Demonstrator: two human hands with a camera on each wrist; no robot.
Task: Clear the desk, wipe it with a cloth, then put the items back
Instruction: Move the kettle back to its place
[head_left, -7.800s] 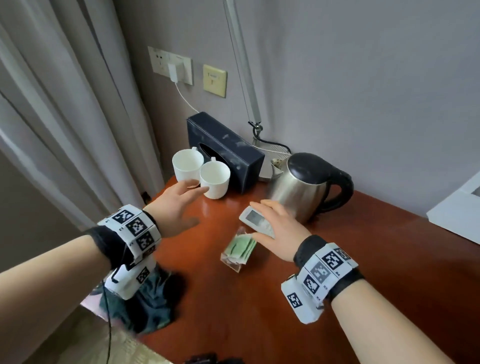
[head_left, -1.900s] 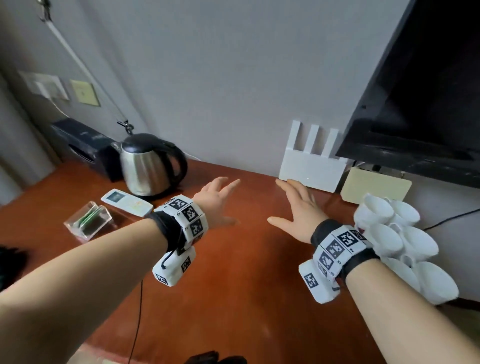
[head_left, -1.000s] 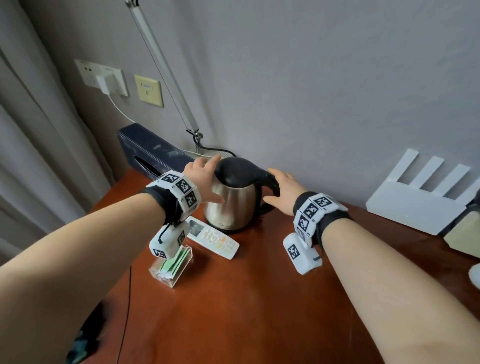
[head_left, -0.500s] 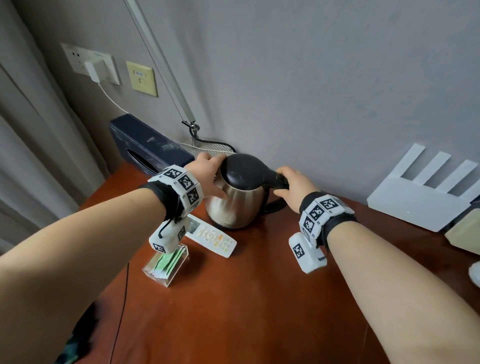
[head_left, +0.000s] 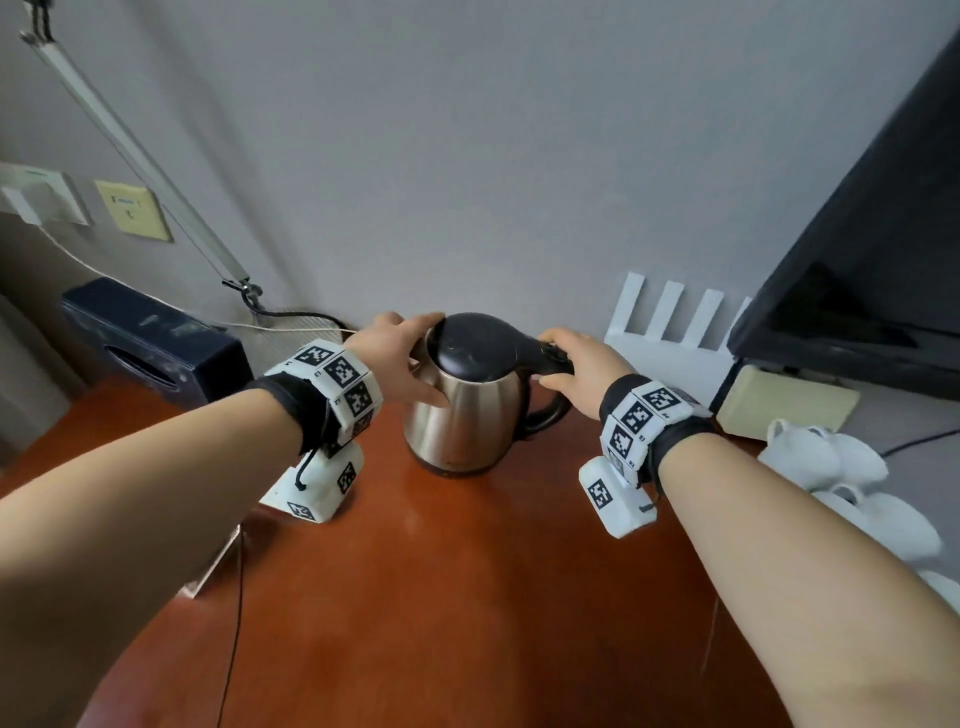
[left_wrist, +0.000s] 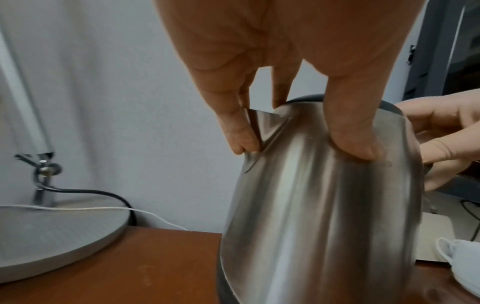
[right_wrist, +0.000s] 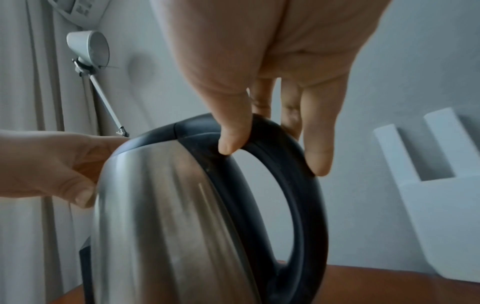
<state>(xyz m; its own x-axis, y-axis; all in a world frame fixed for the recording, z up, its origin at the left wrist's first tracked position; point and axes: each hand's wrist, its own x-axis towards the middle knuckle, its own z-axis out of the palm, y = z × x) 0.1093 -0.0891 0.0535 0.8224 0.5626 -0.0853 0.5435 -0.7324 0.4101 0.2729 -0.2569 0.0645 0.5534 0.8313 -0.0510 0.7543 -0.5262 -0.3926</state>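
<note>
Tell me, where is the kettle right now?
In the head view the kettle stands mid-desk near the wall, between the left hand and right hand, with the white router to its right.

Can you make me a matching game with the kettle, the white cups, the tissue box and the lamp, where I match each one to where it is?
Things:
1. kettle
2. white cups
3. tissue box
4. lamp base

Places:
A. far left by the wall
B. piled at the right edge of the desk
C. between the left hand and right hand
D. round and grey, just left of the kettle

Pairs: 1-C, 2-B, 3-A, 4-D
</note>
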